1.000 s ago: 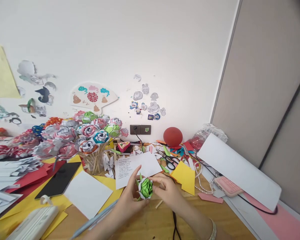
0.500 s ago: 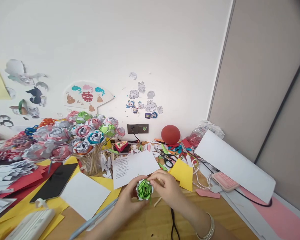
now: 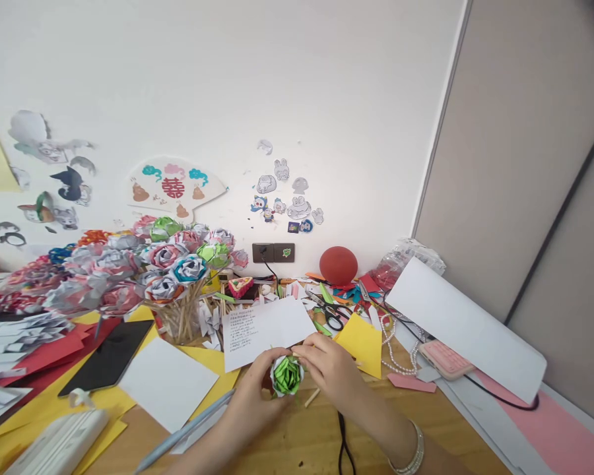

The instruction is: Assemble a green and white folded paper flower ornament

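A green and white paper flower [image 3: 286, 377] faces up, its petals layered round the centre. My left hand [image 3: 258, 382] is closed around its left side and underside, thumb in front. At the flower's upper right edge, my right hand [image 3: 329, 369] is closed with fingertips pinched together. Between those fingertips shows what looks like the tip of a thin wooden stick [image 3: 296, 355], touching the outer petals; most of it is hidden. Another short wooden stick [image 3: 312, 398] lies on the wooden table [image 3: 297, 442] below my right hand.
A handwritten sheet [image 3: 267, 330] lies behind my hands. Many paper flowers [image 3: 168, 254] on sticks stand in a container at left. Black-handled scissors [image 3: 335, 320], yellow paper [image 3: 361, 343] and a bead string [image 3: 390, 353] lie at right. A phone [image 3: 106, 356] and white paper [image 3: 168, 386] are at left.
My right fingers have shifted slightly up along the flower's edge and are more curled. A green strip below the flower is no longer visible. My left hand keeps its hold.
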`<state>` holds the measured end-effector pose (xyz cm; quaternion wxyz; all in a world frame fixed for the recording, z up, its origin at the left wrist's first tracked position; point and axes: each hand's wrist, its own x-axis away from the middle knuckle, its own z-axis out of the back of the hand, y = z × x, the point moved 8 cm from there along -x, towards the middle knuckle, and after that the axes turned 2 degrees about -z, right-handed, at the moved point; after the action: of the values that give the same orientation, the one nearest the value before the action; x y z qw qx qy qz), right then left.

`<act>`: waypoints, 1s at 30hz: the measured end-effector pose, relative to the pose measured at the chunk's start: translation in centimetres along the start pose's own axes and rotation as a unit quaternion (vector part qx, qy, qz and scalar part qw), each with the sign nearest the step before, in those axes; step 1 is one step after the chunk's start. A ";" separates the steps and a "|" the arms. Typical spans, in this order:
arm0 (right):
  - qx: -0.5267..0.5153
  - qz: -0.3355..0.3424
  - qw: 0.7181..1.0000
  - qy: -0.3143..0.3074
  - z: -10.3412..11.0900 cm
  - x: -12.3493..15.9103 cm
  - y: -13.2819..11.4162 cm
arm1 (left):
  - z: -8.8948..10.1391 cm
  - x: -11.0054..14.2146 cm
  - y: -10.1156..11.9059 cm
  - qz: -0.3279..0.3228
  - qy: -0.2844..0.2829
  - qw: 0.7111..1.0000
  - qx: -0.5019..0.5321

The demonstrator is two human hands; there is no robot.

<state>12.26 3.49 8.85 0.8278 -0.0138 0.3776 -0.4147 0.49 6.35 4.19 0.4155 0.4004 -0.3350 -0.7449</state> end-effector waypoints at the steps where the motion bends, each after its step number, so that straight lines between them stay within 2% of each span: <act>1: 0.003 0.012 1.000 0.002 0.0 0.0 -0.2 | 0.0 0.0 0.0 0.003 0.004 1.000 -0.004; 5: 0.024 0.042 0.999 0.001 -0.1 0.2 -0.7 | 0.1 -0.1 0.1 0.009 0.000 1.000 -0.002; 13: 0.009 0.029 0.999 0.010 0.2 0.1 -0.2 | 0.0 0.0 0.2 0.002 -0.008 0.999 0.034; 24: 0.154 0.064 0.986 -0.020 -1.1 0.3 -0.6 | -0.2 0.2 0.0 -0.003 -0.007 1.000 0.000; 30: 0.198 0.126 0.972 0.024 -1.1 1.0 -1.6 | -0.2 0.3 0.6 -0.010 -0.008 1.000 -0.024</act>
<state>10.86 2.06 8.05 0.8502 0.2082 0.3065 -0.3740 0.77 5.81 4.46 0.4148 0.3871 -0.3161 -0.7604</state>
